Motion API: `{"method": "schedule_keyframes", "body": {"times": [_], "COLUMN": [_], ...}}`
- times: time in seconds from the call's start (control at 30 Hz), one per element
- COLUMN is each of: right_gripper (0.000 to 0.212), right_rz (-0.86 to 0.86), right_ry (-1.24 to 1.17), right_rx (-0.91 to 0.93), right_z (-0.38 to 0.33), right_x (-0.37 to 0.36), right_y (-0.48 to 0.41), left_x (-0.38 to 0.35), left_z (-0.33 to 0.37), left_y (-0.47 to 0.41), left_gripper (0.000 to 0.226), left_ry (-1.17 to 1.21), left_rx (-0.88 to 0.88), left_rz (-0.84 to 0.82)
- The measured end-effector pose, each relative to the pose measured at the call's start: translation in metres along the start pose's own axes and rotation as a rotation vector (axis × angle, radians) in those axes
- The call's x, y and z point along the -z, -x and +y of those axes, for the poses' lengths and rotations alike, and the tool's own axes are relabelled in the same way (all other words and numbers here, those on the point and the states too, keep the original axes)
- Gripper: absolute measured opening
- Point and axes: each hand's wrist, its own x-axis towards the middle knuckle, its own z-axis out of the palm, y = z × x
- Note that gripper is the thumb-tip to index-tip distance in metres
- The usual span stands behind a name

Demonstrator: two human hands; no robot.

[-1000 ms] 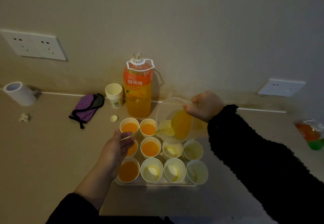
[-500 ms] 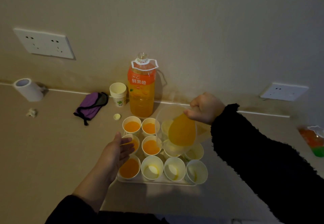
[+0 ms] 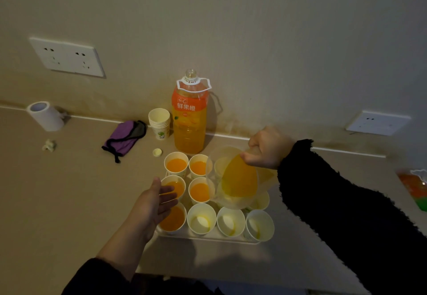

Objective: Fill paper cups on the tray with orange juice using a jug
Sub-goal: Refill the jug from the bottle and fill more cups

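Tilted further than a second ago, the jug (image 3: 239,179) hangs over the tray's (image 3: 208,238) middle row of paper cups (image 3: 200,191), hiding those beneath. Right hand (image 3: 268,148) grips its handle with curled fingers. Left hand (image 3: 152,202) lies straight-fingered at the left column; contact unclear. Juice bottle (image 3: 189,123) and cup stack (image 3: 159,121) stand behind.

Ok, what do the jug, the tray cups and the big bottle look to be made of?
Jug: clear, smooth plastic by the look; the juice shows through its wall. Cups: white matte paper, with thin rims, seemingly disposable. Bottle: transparent glossy plastic, likely; juice visible below an orange printed label, white carry ring at the neck.
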Motion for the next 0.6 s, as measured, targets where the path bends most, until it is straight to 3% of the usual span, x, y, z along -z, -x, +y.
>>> {"method": "schedule_keyframes", "body": {"times": [0.6], "right_gripper": [0.060], "right_rz": [-0.005], "right_ry": [0.044], "right_rx": [0.011], "right_z": [-0.0076], "right_x": [-0.0082], "right_y": [-0.0013], "left_x": [0.0067], "left_z": [-0.0016], "left_y": [-0.0015], "left_gripper": [0.051], "left_ry": [0.007], "left_rx": [-0.005], "left_rz": [-0.004]}}
